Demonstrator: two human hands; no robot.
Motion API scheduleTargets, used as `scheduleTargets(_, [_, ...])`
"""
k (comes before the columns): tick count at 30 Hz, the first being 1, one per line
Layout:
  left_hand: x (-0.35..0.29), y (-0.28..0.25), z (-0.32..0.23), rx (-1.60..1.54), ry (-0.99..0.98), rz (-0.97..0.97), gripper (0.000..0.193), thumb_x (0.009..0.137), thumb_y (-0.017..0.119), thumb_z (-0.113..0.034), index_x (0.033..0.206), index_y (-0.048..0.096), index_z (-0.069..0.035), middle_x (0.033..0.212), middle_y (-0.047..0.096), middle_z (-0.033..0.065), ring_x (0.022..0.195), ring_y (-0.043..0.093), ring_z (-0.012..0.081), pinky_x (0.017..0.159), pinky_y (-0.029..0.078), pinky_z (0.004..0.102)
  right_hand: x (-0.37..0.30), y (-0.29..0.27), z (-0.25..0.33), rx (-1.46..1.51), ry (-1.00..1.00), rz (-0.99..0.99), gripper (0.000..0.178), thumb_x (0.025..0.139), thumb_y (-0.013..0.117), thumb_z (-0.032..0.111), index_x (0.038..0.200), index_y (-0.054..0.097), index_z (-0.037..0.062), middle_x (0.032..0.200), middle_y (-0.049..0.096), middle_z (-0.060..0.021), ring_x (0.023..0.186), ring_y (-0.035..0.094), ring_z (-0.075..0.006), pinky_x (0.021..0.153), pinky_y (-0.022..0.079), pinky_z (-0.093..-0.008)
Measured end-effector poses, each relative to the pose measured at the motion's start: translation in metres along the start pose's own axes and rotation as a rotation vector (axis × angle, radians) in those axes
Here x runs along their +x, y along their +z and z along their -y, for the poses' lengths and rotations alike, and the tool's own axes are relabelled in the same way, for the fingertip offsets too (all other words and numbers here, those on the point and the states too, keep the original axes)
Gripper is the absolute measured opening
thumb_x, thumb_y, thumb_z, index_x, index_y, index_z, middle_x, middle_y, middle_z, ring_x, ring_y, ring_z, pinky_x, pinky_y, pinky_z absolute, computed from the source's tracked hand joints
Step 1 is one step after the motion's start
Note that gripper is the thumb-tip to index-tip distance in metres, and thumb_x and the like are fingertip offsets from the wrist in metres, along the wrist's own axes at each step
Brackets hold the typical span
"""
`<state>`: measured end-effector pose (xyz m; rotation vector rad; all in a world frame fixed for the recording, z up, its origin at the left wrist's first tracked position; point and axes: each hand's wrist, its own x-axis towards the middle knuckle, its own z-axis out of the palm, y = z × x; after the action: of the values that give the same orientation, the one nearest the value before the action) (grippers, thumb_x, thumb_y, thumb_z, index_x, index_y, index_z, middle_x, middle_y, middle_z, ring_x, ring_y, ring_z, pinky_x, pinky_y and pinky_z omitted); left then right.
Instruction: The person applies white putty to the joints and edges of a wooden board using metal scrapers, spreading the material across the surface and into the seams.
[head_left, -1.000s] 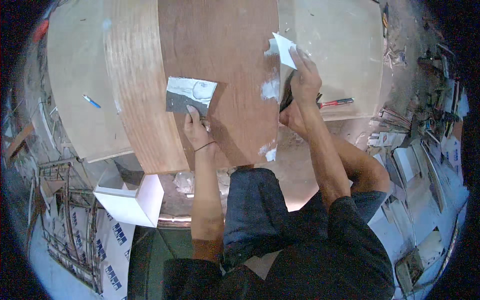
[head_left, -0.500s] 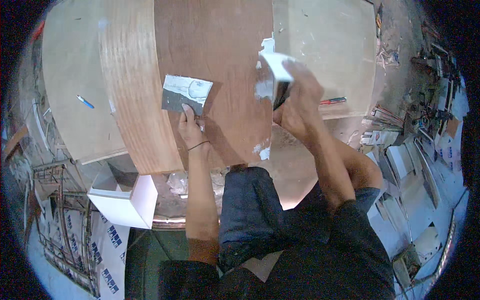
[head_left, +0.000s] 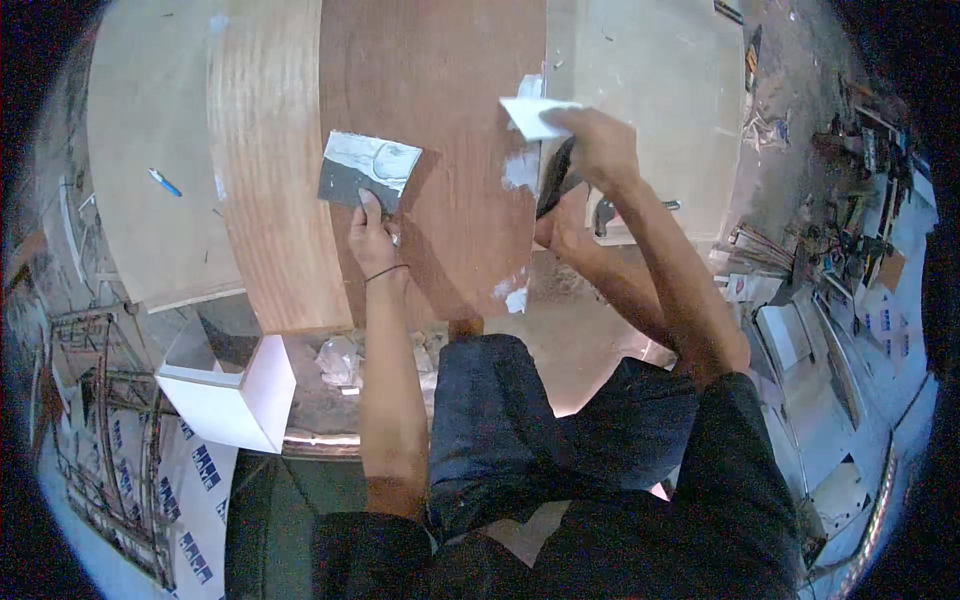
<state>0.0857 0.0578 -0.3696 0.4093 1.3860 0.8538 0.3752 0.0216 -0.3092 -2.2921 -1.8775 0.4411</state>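
Your right hand (head_left: 598,150), nearer the right edge of the board (head_left: 440,225) running lengthwise from you, pinches the card (head_left: 535,117) pointing left over it; your left hand (head_left: 373,238) pinches the palette (head_left: 368,160) farther left.

The person wears a plain black top (head_left: 620,550) with short, loose sleeves (head_left: 735,430), dark blue, denim-like shorts (head_left: 490,400), and one thin, dark band (head_left: 387,271) around the wrist above the left hand (head_left: 372,238).
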Motion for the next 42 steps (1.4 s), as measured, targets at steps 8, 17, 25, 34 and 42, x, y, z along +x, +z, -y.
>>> scheduleTargets(8, [0.001,0.0,0.006,0.049,-0.021,-0.018,0.027,0.088,0.054,-0.036,0.079,0.056,-0.011,0.06,0.045,-0.0067,0.043,0.034,0.0014,0.039,0.026,0.0181,-0.044,-0.001,-0.006,0.201,-0.142,0.048,0.038,0.067,0.054,-0.005,0.101,0.063,0.01,0.093,0.065,-0.0068,0.082,0.062,-0.021,0.069,0.05,-0.0298])
scheduleTargets(17, [-0.009,0.003,-0.006,-0.049,-0.1,0.013,0.026,0.087,0.054,-0.036,0.082,0.055,-0.011,0.06,0.044,-0.0068,0.047,0.036,0.0025,0.042,0.028,0.0184,0.009,-0.004,-0.04,1.005,0.462,-0.398,0.028,0.08,0.052,-0.004,0.108,0.055,-0.0041,0.093,0.062,-0.0093,0.079,0.061,-0.0157,0.063,0.054,-0.0263])
scheduleTargets(25, [0.039,0.06,-0.032,-0.024,0.038,0.036,0.027,0.087,0.054,-0.037,0.082,0.055,-0.012,0.06,0.044,-0.006,0.045,0.037,0.0026,0.04,0.03,0.019,0.076,-0.015,-0.055,0.677,0.348,-0.54,0.03,0.078,0.051,-0.001,0.106,0.061,0.0051,0.086,0.065,-0.0154,0.079,0.063,-0.0214,0.067,0.049,-0.0301])
scheduleTargets(34, [0.063,0.046,-0.021,0.048,-0.063,-0.044,0.029,0.086,0.056,-0.039,0.078,0.056,-0.011,0.056,0.042,-0.0062,0.04,0.035,0.0023,0.036,0.026,0.0181,0.136,-0.002,-0.058,0.368,0.176,-0.472,0.036,0.078,0.05,-0.003,0.107,0.062,0.0148,0.103,0.061,-0.0124,0.094,0.061,-0.024,0.077,0.048,-0.0297])
scheduleTargets(42, [0.044,0.06,-0.036,0.148,-0.148,-0.124,0.033,0.085,0.057,-0.041,0.088,0.057,-0.008,0.063,0.046,-0.0039,0.043,0.037,0.0051,0.039,0.031,0.0199,0.123,0.019,-0.058,0.052,0.015,-0.519,0.042,0.079,0.046,-0.003,0.112,0.058,0.0196,0.109,0.059,-0.0087,0.098,0.058,-0.0246,0.081,0.048,-0.033])
